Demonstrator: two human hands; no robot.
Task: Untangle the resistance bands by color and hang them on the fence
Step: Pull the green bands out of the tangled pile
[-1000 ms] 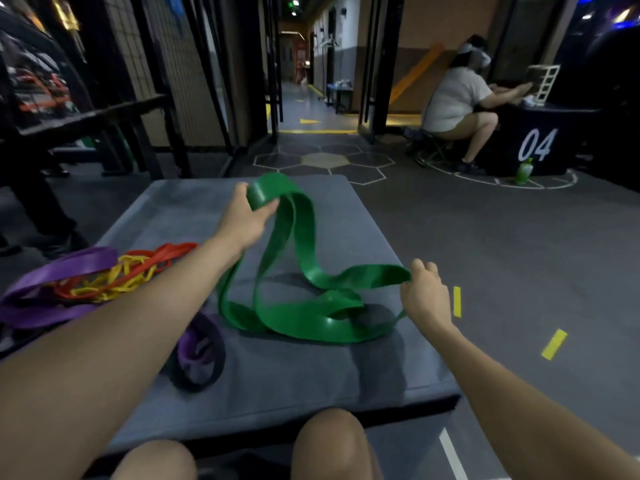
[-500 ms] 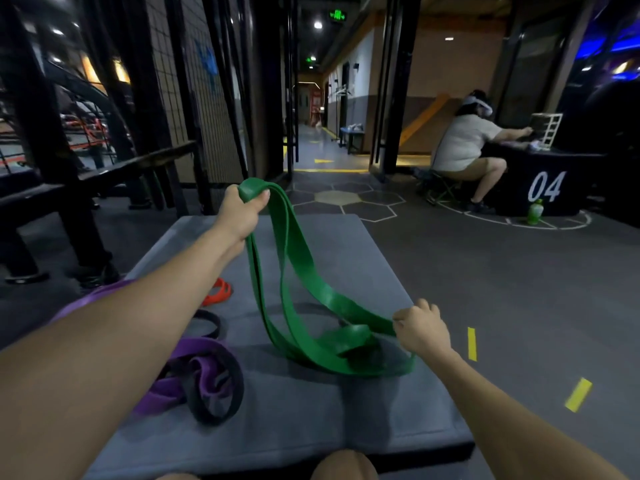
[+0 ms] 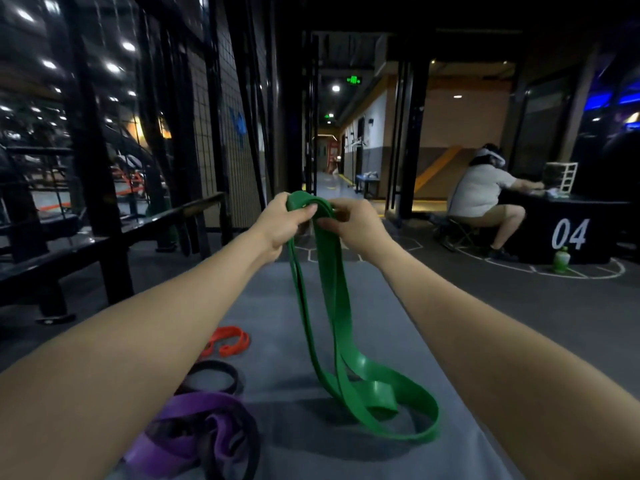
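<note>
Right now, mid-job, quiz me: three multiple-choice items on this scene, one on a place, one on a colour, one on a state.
1. Where does the orange band lie?
A. on the mat
B. on the fence
C. on the floor
2. What colour is the raised band?
A. purple
B. green
C. yellow
3. How is that band held?
A. by both hands
B. by one hand
C. by no hand

Key: 1 A, it lies on the grey mat. 2 B, the green band. 3 A, the left hand and the right hand grip its top.
</note>
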